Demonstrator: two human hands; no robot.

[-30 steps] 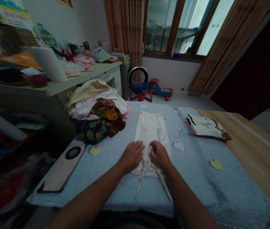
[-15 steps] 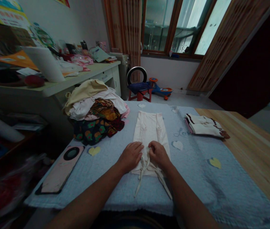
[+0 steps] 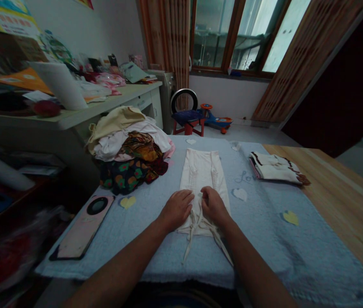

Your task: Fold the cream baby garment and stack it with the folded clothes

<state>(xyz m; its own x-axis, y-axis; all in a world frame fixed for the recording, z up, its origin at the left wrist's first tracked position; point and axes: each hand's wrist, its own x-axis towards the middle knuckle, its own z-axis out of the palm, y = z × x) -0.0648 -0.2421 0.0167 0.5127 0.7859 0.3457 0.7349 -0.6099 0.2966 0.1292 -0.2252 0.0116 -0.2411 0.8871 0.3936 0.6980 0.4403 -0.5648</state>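
A white garment [image 3: 202, 171] with long thin ties lies flat and folded narrow on the blue blanket in front of me. My left hand [image 3: 176, 209] rests on its left side, palm down, fingers laid on the cloth and a little bent. On the other side my right hand [image 3: 213, 206] is closed in a pinch on the garment near its middle, by the knotted ties. Two tie ends [image 3: 187, 248] hang down toward me across the blanket. The fingertips of the right hand partly hide what they grip.
A heap of mixed clothes [image 3: 133, 149] lies at the left, with a pink phone [image 3: 83, 231] nearer me. Folded clothes [image 3: 277, 167] sit at the right on the blue blanket [image 3: 258, 239], beside bare wooden tabletop [image 3: 338, 192]. A cluttered desk [image 3: 104, 109] stands far left.
Both hands keep almost the same place on the white garment. The right hand has shifted very slightly away from me; the whole view has moved a touch.
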